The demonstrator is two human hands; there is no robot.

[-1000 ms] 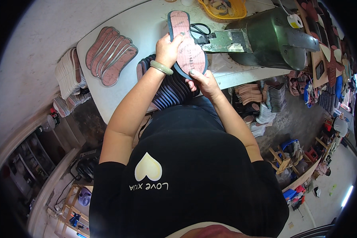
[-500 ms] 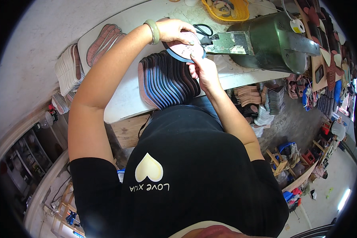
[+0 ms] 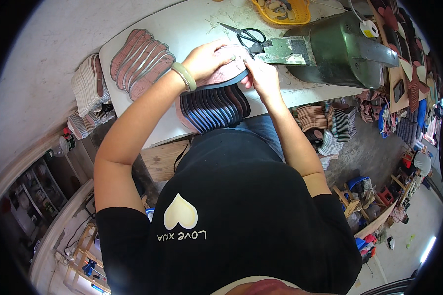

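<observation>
A pink shoe sole (image 3: 225,73) with a dark blue edge is at the working end of the green sewing machine (image 3: 325,51). My left hand (image 3: 205,60), with a pale bangle at the wrist, lies over its left part, thumb on top. At its right end my right hand (image 3: 263,78) pinches the rim close to the machine head, thumb above and curled fingers below. The needle area is hidden by the hands. Black-handled scissors (image 3: 250,36) lie just beyond. Below the held sole, a fanned row of dark-edged soles (image 3: 214,110) rests at the table's near edge.
More pink soles (image 3: 140,61) overlap on the white table (image 3: 192,29) at the left, beside striped stacks (image 3: 88,81) at its edge. A yellow basket (image 3: 285,18) stands at the back. Bundled soles (image 3: 312,120) are piled below the table on the right.
The held sole has turned at the machine, and more of its length shows toward the left. My left hand has moved left and nearer to me, uncovering the scissors' blades.
</observation>
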